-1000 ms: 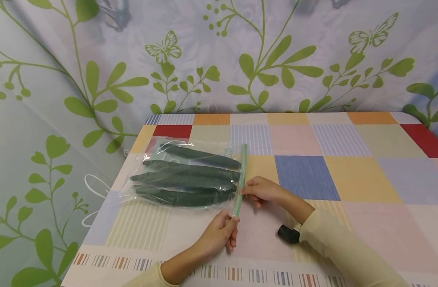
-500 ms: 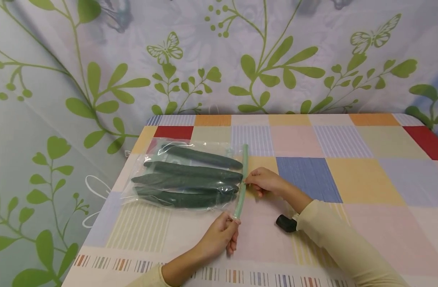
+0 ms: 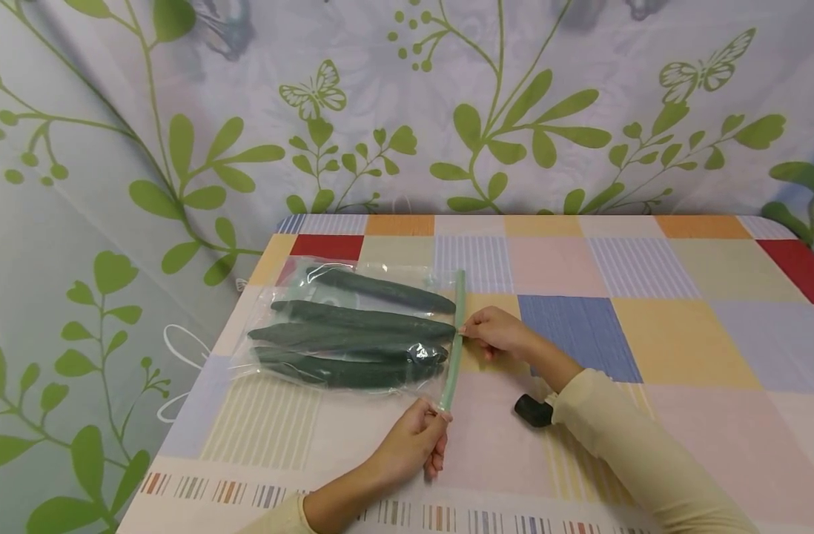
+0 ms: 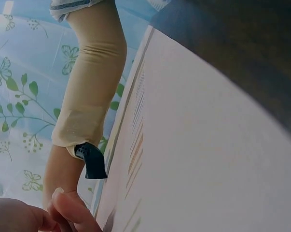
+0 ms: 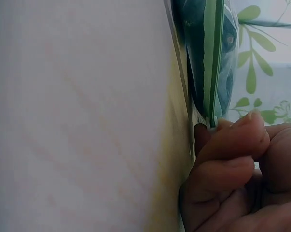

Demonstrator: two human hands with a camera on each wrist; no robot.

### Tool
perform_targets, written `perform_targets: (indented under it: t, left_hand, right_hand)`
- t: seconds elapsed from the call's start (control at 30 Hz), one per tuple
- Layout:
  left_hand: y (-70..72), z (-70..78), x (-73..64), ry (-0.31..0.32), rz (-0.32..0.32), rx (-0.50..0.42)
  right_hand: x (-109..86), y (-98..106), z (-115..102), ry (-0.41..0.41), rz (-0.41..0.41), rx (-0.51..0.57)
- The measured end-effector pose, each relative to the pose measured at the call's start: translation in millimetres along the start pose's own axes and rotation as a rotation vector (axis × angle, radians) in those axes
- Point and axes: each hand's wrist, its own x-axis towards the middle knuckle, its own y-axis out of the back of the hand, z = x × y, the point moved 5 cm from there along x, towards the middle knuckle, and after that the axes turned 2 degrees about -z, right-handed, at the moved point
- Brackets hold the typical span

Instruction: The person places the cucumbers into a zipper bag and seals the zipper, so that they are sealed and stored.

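A clear zip bag [image 3: 387, 274] lies flat on the table, its green zip strip [image 3: 455, 371] running along the right side. Inside are several dark green cucumbers [image 3: 374, 320], side by side. My left hand [image 3: 410, 437] pinches the strip's near corner. About midway along the strip, my right hand [image 3: 497, 330] pinches a small white slider [image 5: 212, 123], seen in the right wrist view between thumb and finger. Beyond those fingers, the strip's two green edges lie close together. The left wrist view shows only some left-hand fingers [image 4: 70, 212], and the bag is out of sight there.
A patchwork-patterned cloth [image 3: 700, 437] covers the table. Under the right sleeve [image 3: 620, 430] sits a black wrist device [image 3: 533, 410], close to the tabletop. A leaf-printed curtain [image 3: 407, 96] hangs behind and to the left of the table.
My right hand has slid away from me along the green strip, from its nearer part to about its middle. The left hand keeps its pinch at the near corner.
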Motion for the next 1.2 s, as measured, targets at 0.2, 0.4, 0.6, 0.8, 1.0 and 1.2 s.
perform_targets:
  t: [0.2,0.4,0.6,0.8,1.0,1.2]
  left_hand:
    - [0.4,-1.5,0.5,-0.003,0.003,-0.006]
    - [-0.3,-1.7,1.7,-0.003,0.002,-0.008]
    - [-0.5,-2.2,2.4,0.002,0.002,-0.013]
    - [0.3,-2.8,2.7,-0.006,0.001,-0.005]
    - [0.3,-1.9,2.2,-0.011,0.007,-0.001]
    - [0.2,-1.2,1.6,-0.01,0.008,0.0]
  right_hand:
    - [6.7,6,0,-0.018,0.027,-0.018]
    - [11.6,12,-1,-0.01,0.037,-0.012]
    - [15.7,16,-2,-0.001,0.032,-0.03]
    - [19.2,19,-5,0.011,0.04,-0.062]
    - [24.5,22,-5,0.006,0.05,-0.07]
    - [30.1,26,-4,0.008,0.069,-0.083]
